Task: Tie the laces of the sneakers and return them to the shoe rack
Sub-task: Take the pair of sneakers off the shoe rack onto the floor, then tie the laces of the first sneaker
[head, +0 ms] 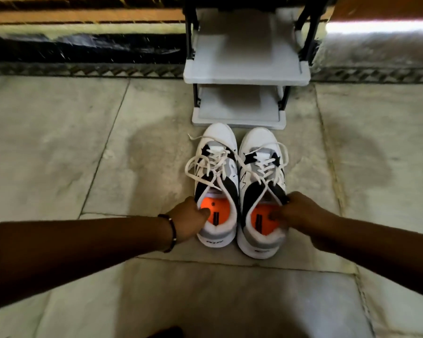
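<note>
Two white, grey and black sneakers with orange insoles stand side by side on the floor, toes toward the shoe rack [246, 76]. The left sneaker [217, 142] has loose white laces spilling out to its left. The right sneaker [260, 142] also has loose laces. My left hand [188, 222] grips the left sneaker's collar, thumb inside the opening. My right hand [298, 211] grips the right sneaker's collar the same way, thumb on the insole.
The grey rack has two bare shelves in view on black posts, just beyond the toes. Stone floor tiles [83, 154] spread all around. A dark patterned border and a wall base run along the back.
</note>
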Demonstrator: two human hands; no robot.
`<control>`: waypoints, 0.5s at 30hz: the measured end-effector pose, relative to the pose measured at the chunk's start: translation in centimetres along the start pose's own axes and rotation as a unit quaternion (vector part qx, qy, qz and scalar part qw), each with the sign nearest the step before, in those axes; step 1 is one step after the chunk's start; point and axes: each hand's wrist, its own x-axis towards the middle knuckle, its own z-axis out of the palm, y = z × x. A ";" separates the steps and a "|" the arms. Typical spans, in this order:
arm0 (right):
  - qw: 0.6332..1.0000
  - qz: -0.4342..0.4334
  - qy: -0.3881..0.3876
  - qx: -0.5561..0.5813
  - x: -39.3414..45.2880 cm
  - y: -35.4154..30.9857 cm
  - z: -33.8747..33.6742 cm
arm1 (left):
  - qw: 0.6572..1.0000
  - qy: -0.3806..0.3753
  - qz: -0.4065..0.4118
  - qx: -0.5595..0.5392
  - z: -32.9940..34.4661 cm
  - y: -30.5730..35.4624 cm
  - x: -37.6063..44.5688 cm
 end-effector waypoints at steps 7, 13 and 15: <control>0.913 -0.259 0.082 -0.304 -1.9 -6.8 -1.7 | 0.972 0.028 0.201 0.118 -3.0 2.0 -1.2; 0.859 -0.119 -0.063 -0.495 1.7 -12.5 2.2 | 0.960 0.149 0.166 0.169 -4.2 5.7 -0.4; 0.865 -0.156 -0.016 -0.476 3.2 -11.8 3.9 | 0.968 0.163 0.169 0.092 -4.0 5.6 0.1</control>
